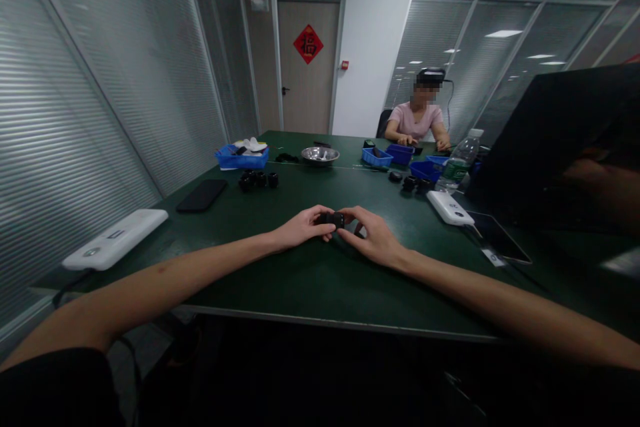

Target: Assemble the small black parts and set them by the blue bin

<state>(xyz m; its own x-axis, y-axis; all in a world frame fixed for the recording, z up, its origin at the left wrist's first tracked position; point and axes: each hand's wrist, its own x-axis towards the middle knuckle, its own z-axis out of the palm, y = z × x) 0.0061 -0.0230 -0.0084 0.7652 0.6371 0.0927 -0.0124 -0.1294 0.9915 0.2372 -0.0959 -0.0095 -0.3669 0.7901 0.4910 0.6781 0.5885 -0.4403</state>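
Over the green table [300, 287], near its middle, my left hand [304, 225] is closed round a small black part [336, 219], dark and blocky with rounded edges; its exact kind is too small to tell. From the other side, the thumb and forefinger of my right hand [373, 235] close on the right end of the same part. Fingers cover much of it. Beyond my left hand stand several small black cylindrical pieces [260, 179]. More black pieces [410, 183] lie beyond my right hand.
A metal bowl [320, 157] and a blue basket [243, 159] stand farther back. To the left lie a black phone [202, 195] and a white power bank [116, 239]. Right: another white power bank [450, 207], a bottle [457, 163], a tablet [500, 237]. Someone in pink [417, 120] sits opposite.
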